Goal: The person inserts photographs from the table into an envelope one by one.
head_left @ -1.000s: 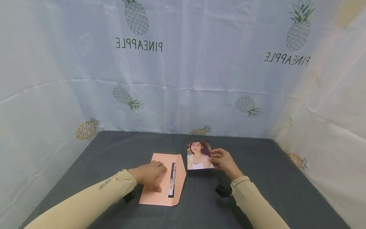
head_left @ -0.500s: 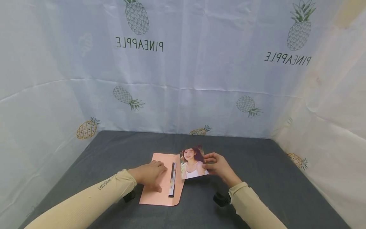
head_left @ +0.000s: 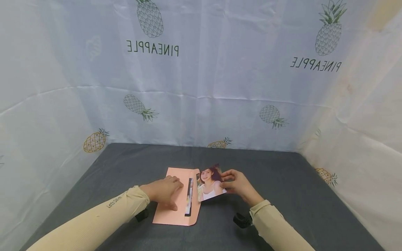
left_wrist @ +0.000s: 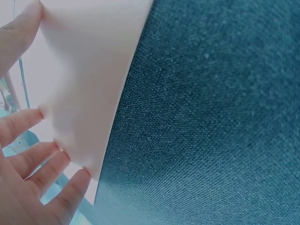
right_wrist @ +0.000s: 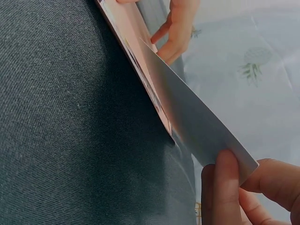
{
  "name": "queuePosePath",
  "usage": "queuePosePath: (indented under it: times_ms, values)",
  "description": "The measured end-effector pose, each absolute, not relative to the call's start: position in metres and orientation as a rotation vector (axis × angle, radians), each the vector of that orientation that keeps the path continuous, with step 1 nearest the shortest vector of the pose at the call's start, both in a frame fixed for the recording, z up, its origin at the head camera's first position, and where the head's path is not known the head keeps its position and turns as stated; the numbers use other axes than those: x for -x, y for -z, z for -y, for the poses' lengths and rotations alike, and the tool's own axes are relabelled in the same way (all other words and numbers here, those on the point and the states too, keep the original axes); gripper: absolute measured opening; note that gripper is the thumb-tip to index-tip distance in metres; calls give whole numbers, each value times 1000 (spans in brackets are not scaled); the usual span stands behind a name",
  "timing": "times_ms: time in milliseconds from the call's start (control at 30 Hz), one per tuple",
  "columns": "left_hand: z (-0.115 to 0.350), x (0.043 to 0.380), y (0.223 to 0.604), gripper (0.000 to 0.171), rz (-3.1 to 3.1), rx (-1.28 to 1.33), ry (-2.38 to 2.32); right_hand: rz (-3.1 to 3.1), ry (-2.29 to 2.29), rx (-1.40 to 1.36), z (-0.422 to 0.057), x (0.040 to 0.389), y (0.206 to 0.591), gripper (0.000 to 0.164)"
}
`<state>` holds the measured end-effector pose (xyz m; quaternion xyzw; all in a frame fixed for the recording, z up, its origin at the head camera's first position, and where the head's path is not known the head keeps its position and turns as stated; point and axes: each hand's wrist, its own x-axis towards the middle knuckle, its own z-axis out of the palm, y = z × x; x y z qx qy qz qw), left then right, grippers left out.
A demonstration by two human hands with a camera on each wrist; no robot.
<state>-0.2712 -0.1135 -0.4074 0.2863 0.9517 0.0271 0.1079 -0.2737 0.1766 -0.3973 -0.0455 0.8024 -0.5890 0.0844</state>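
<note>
A pink envelope (head_left: 171, 217) lies flat on the dark cloth with its flap side to the right. My left hand (head_left: 163, 191) presses on it with spread fingers, their tips resting on the paper in the left wrist view. Several dark-edged prints (head_left: 188, 198) show in a narrow strip at the envelope's opening. Between thumb and fingers, my right hand (head_left: 239, 184) pinches the right edge of a photo print (head_left: 208, 186) of a person in a white top. The photo is tilted, its left edge over the flap; its pale back (right_wrist: 197, 117) faces the right wrist camera.
Dark cloth (head_left: 251, 164) covers the table. White curtains with pineapple prints (head_left: 201, 76) stand behind it and at both sides. A black wrist camera (head_left: 242, 220) hangs under the right wrist.
My right hand has brought the photo left and down toward me, from beside the envelope to over its flap, and the photo has tilted. The left hand and envelope stay put.
</note>
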Motion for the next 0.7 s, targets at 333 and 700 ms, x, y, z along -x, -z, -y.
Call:
queuePosePath:
  times_ms: [333, 700]
  values:
    - [115, 272, 406, 74, -2804, -877, -106, -2474, 1648, 102, -168, 270, 389, 34]
    - [116, 272, 408, 73, -2816, -887, -115, -2441, 1640, 192, -165, 272, 387, 38]
